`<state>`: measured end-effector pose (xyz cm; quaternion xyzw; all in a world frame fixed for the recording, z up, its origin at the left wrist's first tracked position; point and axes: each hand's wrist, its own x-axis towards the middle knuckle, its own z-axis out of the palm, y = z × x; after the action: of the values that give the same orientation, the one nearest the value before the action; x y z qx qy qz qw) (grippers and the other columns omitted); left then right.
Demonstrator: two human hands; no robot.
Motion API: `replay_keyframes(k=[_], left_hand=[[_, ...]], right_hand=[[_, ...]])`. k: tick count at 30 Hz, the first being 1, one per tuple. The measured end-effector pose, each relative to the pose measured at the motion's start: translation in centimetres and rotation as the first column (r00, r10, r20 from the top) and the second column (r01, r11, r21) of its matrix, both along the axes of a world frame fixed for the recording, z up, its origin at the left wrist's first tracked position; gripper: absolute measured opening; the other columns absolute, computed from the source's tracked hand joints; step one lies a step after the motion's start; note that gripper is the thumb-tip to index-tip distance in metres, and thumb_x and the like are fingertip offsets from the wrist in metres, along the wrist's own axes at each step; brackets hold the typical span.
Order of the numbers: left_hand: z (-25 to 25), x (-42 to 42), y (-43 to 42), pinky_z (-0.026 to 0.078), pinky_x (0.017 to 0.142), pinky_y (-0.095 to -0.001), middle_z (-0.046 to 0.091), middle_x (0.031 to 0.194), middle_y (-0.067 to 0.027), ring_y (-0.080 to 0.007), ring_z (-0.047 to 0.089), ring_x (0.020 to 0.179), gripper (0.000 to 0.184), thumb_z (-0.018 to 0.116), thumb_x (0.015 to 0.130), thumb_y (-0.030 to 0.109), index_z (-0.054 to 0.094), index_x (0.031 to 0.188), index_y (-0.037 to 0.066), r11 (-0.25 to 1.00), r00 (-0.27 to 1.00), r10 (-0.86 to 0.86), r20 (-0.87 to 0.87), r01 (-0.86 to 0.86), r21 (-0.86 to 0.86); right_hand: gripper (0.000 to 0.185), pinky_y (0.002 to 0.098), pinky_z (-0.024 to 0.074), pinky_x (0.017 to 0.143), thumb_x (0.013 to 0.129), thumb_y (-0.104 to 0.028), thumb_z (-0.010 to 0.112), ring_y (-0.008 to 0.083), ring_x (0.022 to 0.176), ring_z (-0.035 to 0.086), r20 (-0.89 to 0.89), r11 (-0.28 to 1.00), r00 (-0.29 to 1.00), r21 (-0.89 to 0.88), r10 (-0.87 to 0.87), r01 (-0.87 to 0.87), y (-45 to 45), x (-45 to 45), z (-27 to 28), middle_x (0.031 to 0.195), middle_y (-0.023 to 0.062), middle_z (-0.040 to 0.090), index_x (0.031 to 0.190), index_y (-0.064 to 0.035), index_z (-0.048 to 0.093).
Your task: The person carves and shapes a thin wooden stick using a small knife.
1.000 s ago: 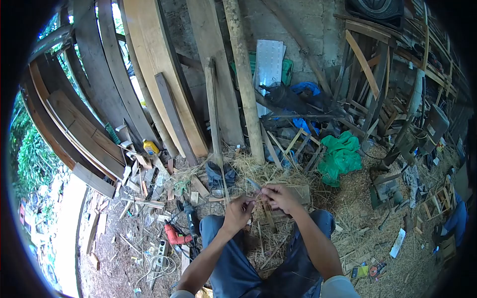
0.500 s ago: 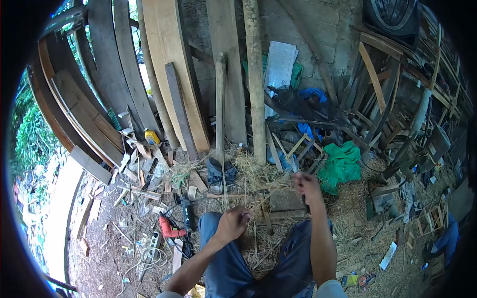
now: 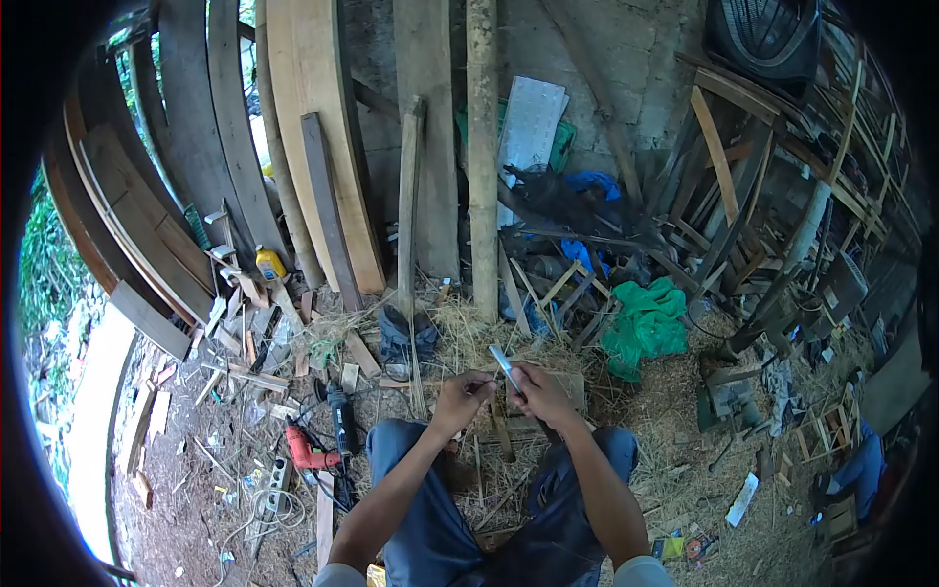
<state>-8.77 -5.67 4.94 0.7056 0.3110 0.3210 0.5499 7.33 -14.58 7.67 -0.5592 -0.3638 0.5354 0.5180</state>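
Observation:
My right hand (image 3: 540, 393) is closed around a knife (image 3: 502, 359), its pale blade angled up and to the left. Close against it, my left hand (image 3: 460, 403) is closed in a pinch; whatever lies between its fingertips is too small to make out. Both hands meet above my knees, over a floor strewn with shavings. Just left of my left hand, a bunch of long thin strips (image 3: 417, 377) leans upright. A flat wooden block (image 3: 567, 389) lies on the ground behind my right hand.
A red drill (image 3: 311, 450) and a power strip (image 3: 280, 475) with a cord lie at left. Boards (image 3: 303, 59) and a post (image 3: 482, 166) stand ahead. Green netting (image 3: 646, 328) and scrap wood are at right. Another person's leg (image 3: 861, 470) shows at far right.
My right hand has brought the knife left and down to my left hand, and the blade now tilts leftward. The whole view has shifted slightly.

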Motion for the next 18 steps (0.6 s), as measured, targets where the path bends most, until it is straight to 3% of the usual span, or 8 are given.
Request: replay_keyframes(k=[3,5,6,8,11,17,18], left_hand=[[-0.2,0.3,0.2,0.047,0.063,-0.0264,0.065,0.075,-0.0078,-0.0114,0.06,0.067,0.016,0.068,0.082,0.01,0.065,0.092,-0.002,0.994,1.0,-0.015,-0.002,0.016,0.109],[-0.6,0.1,0.5,0.045,0.063,-0.0268,0.064,0.075,-0.0066,-0.0104,0.058,0.068,0.014,0.068,0.082,0.008,0.065,0.093,0.0,0.97,0.999,-0.015,-0.036,0.023,0.242],[-0.1,0.1,0.3,0.045,0.063,-0.0268,0.064,0.075,-0.0066,-0.0104,0.058,0.068,0.014,0.068,0.082,0.008,0.065,0.093,0.0,0.97,0.999,-0.025,-0.043,0.035,0.24],[0.8,-0.2,0.0,0.046,0.063,-0.028,0.064,0.075,-0.0088,-0.0131,0.059,0.067,0.013,0.069,0.08,0.008,0.065,0.09,0.001,0.951,0.995,0.028,-0.094,0.003,0.31],[1.5,-0.6,0.3,0.047,0.062,-0.0289,0.064,0.075,-0.0106,-0.0166,0.061,0.067,0.012,0.07,0.079,0.007,0.065,0.088,0.0,0.899,0.993,0.034,-0.11,0.018,0.438],[1.5,-0.2,0.2,0.047,0.058,-0.0302,0.065,0.075,-0.0122,-0.0203,0.064,0.066,0.011,0.07,0.078,0.005,0.064,0.086,0.0,0.922,0.993,0.056,-0.103,-0.012,0.386],[1.8,-0.1,0.0,0.047,0.058,-0.0302,0.065,0.075,-0.0122,-0.0203,0.064,0.066,0.011,0.07,0.078,0.005,0.064,0.086,0.0,0.923,0.993,0.054,-0.105,-0.01,0.385]], right_hand=[[0.028,0.0205,0.0301,0.044,0.099,-0.022,0.045,0.0051,0.051,0.039,0.042,0.998,0.998,-0.046,-0.043,0.045,0.1,-0.3,0.2,0.068,0.0007,0.05,0.119,-0.0038,0.05],[0.024,0.0188,0.0265,0.044,0.097,-0.019,0.049,0.004,0.052,0.035,-0.106,0.993,0.989,0.064,0.104,-0.097,0.5,0.3,-0.9,0.069,0.0007,0.049,0.115,-0.0046,0.054],[0.024,0.0188,0.0265,0.044,0.097,-0.019,0.049,0.004,0.052,0.035,-0.114,0.994,0.989,0.063,0.094,-0.087,0.6,0.5,-0.8,0.069,0.0007,0.049,0.115,-0.0046,0.054],[0.021,0.0188,0.0267,0.043,0.095,-0.015,0.052,0.004,0.05,0.035,-0.291,0.994,0.954,-0.054,0.074,-0.093,0.9,1.2,-0.2,0.072,0.0017,0.052,0.112,-0.0038,0.057],[0.019,0.02,0.029,0.043,0.093,-0.013,0.055,0.0051,0.049,0.037,-0.408,0.988,0.91,-0.101,0.067,-0.118,1.1,2.6,-0.6,0.075,0.0031,0.056,0.11,-0.0036,0.06],[0.025,0.0199,0.0291,0.042,0.091,-0.014,0.059,0.0052,0.048,0.039,-0.321,0.991,0.947,-0.122,0.017,-0.059,1.3,2.0,-0.3,0.078,0.0081,0.064,0.113,-0.0032,0.058],[0.025,0.0199,0.029,0.042,0.091,-0.015,0.059,0.0054,0.048,0.04,-0.331,0.99,0.941,-0.091,0.073,-0.109,1.3,1.4,-0.7,0.078,0.008,0.064,0.113,-0.0029,0.059]])
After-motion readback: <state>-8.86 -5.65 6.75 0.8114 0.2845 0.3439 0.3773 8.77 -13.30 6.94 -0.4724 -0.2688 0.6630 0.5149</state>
